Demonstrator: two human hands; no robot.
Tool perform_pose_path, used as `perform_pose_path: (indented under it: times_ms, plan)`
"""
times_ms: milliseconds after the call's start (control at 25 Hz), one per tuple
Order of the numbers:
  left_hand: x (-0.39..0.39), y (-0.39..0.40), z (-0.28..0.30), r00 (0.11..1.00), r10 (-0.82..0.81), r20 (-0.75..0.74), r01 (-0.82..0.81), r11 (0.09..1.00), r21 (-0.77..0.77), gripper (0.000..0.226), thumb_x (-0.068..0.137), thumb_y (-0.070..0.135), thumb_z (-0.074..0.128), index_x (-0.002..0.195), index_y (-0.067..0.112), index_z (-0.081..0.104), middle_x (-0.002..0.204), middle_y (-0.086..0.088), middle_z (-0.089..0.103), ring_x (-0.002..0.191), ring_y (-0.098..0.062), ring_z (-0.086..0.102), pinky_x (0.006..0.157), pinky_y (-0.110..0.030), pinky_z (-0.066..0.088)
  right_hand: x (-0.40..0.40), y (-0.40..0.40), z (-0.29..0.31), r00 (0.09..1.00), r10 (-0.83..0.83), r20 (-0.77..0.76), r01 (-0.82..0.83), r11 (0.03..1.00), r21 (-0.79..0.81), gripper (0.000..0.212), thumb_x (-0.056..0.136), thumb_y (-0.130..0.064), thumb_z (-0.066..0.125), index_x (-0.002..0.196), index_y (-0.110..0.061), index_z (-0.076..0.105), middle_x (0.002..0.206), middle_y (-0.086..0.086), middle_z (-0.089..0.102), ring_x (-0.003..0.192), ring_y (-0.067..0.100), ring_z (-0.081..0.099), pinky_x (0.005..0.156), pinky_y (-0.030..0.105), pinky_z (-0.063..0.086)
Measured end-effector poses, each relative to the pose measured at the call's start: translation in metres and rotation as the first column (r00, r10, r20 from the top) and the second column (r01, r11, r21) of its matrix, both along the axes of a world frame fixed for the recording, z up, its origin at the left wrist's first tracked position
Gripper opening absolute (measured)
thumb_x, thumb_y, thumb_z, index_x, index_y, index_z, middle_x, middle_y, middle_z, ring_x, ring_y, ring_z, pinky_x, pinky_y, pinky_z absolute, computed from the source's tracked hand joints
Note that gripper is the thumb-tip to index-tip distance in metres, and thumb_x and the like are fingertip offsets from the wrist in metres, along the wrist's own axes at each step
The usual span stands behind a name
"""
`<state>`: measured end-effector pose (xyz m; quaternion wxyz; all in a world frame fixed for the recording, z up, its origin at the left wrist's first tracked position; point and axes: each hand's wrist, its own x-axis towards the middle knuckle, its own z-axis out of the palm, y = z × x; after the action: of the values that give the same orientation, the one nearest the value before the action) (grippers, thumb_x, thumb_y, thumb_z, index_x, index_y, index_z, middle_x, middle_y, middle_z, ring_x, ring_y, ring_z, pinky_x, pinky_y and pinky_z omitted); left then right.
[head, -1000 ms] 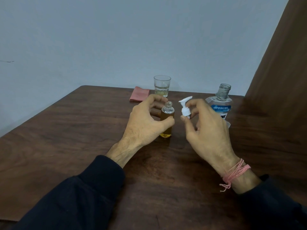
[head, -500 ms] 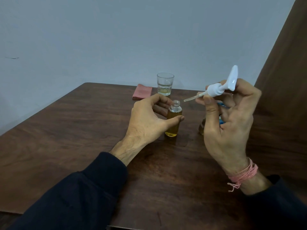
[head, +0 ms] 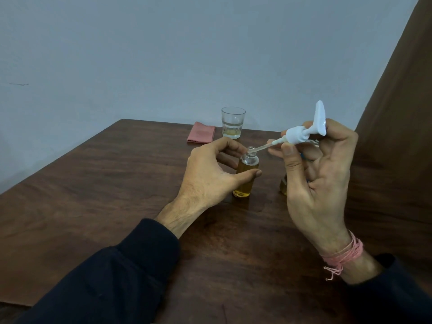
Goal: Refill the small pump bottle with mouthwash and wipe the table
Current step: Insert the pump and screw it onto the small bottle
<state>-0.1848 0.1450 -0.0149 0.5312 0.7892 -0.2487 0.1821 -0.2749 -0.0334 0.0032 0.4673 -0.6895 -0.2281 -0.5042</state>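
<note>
Fingers and thumb of the left hand (head: 208,176) curl around the small pump bottle (head: 246,175), thumb across its front and the other fingers behind it, gripping it upright on the wooden table (head: 98,188). That bottle stands near the table's middle, its neck uncapped, amber liquid filling it up to about the shoulder.

At about 2 o'clock from the bottle, the right hand (head: 320,181) pinches the white pump head (head: 304,133) between thumb and fingertips, the remaining fingers loosely bent. The pump is tilted nearly on its side, nozzle end up at 1 o'clock, and its thin dip tube (head: 264,148) slants down to 8 o'clock with the tip right at the bottle's open mouth; whether the tip is inside the neck cannot be told.

Behind the right palm, at 3 o'clock from the bottle, only slivers of a larger mouthwash bottle (head: 283,187) show. At 12 o'clock, well apart, stands a drinking glass (head: 232,122) with a little pale liquid at its bottom. Just beside it, at 9 o'clock of the glass, lies a folded pink cloth (head: 201,133). Pink thread (head: 343,253) wraps the right wrist above a dark sleeve (head: 112,281).
</note>
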Motion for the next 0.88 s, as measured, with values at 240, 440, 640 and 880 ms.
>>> perform_pose_path:
  times_ms: [240,440,640,880]
  plan:
    - [-0.003,0.000,0.001,1.000,-0.003,0.000,0.003,1.000,0.001,0.048,0.071,0.055,0.107,0.108,0.040,0.081,0.099,0.022,0.080,0.097,0.003,0.079,0.071,-0.012,0.063,-0.001,-0.001,0.003,1.000,-0.016,0.001,0.016,0.999,0.032,0.039,0.113,-0.013,0.064,0.141,-0.029,0.041,0.134,-0.013,0.062,0.115,0.024,0.077,0.095,0.056,0.066]
    - [-0.008,-0.001,0.003,0.999,-0.043,0.010,0.043,0.999,0.029,0.048,0.071,0.058,0.106,0.108,0.045,0.078,0.103,0.022,0.080,0.101,0.003,0.078,0.075,-0.019,0.066,-0.002,-0.002,0.002,0.995,-0.095,-0.035,0.095,0.995,-0.014,0.039,0.112,-0.018,0.067,0.143,-0.014,0.043,0.127,-0.021,0.064,0.110,0.029,0.075,0.095,0.057,0.063]
    - [-0.009,0.000,0.004,0.998,-0.056,0.018,0.056,0.998,0.019,0.048,0.071,0.056,0.106,0.109,0.044,0.079,0.105,0.022,0.082,0.101,0.001,0.078,0.077,-0.025,0.068,-0.002,-0.003,0.005,0.989,-0.125,-0.077,0.124,0.992,-0.015,0.037,0.113,-0.019,0.064,0.144,-0.016,0.045,0.125,-0.024,0.065,0.108,0.027,0.076,0.095,0.055,0.062]
    - [-0.015,0.000,0.007,0.982,-0.180,0.057,0.180,0.984,0.018,0.048,0.075,0.048,0.106,0.114,0.037,0.080,0.117,0.027,0.078,0.103,0.001,0.078,0.080,-0.009,0.059,-0.002,-0.003,0.003,0.984,-0.093,-0.151,0.084,0.994,-0.063,0.034,0.114,-0.016,0.060,0.148,-0.015,0.051,0.121,-0.007,0.071,0.110,0.020,0.073,0.096,0.030,0.058]
